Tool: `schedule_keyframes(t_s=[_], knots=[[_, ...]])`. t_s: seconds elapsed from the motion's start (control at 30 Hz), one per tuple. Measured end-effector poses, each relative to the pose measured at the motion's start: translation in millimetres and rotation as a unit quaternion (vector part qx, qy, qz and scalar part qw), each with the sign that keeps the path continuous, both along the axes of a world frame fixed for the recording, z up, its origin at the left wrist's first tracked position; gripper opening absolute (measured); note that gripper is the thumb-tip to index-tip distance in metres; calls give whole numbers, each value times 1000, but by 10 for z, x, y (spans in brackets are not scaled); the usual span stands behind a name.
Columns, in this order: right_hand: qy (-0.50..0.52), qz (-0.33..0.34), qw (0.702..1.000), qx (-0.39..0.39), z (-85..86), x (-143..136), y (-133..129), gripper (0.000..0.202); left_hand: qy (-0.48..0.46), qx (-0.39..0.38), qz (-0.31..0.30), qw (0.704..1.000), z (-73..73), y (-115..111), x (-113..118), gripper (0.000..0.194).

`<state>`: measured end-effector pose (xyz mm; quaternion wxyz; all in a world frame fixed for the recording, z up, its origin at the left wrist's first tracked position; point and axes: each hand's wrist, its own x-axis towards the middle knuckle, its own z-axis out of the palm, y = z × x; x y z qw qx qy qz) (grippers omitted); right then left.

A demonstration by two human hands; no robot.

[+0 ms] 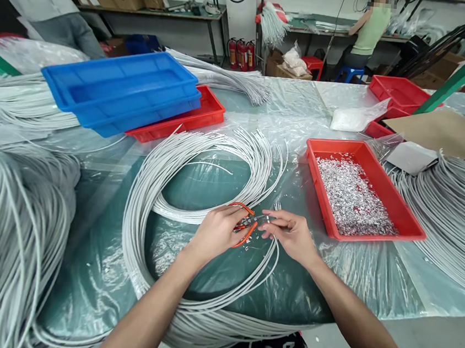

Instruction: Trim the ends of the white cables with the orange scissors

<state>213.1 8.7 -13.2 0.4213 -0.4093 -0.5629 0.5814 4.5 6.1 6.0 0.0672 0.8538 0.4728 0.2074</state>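
**Cable coil on table, ends at the pliers**

The coil (pixel 133 224) lies on the table (pixel 98 226) before the person. Work appears partway: a few cable ends (pixel 278 207) are at the pliers (pixel 247 222); which are finished is too small to tell. Left hand (pixel 219 229) curls around the pliers, palm down; right hand (pixel 293 236) pinches the cable ends, fingers pointing inward. Beyond, further loose ends (pixel 258 142) await attention; metal bits (pixel 350 195) lie in the red tray (pixel 411 231).

- A factory workshop
- Cable coil (pixel 135 230) and heaped bundle (pixel 13 239), near
- Small metal parts (pixel 352 195) in red tray (pixel 406 231), right
- Person (pixel 371 31) at far workbench (pixel 309 30)
- Fire extinguishers (pixel 241 56), far
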Motion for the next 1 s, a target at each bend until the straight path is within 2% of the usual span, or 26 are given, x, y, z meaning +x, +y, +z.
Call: schedule_keyframes(t_s=[0.17, 0.33, 0.57, 0.83, 1.0], knots=[[-5, -8, 1000, -4, -29, 3, 9, 42, 1, -48, 5, 999, 27, -8, -1, 19], [-51, -28, 997, 53, -40, 6, 5, 31, -2, -101, 7, 995, 63, -11, 3, 23], [-94, -38, 991, 92, -8, 2, -6, 24, -34, -170, 23, 985, 81, -11, 10, 31], [-127, -53, 983, 121, -27, 7, -29, 12, -52, -208, 31, 976, 94, -35, 10, 38], [-134, -53, 981, 128, -19, -2, -28, 11, -45, -196, 32, 979, 124, -51, 11, 36]])
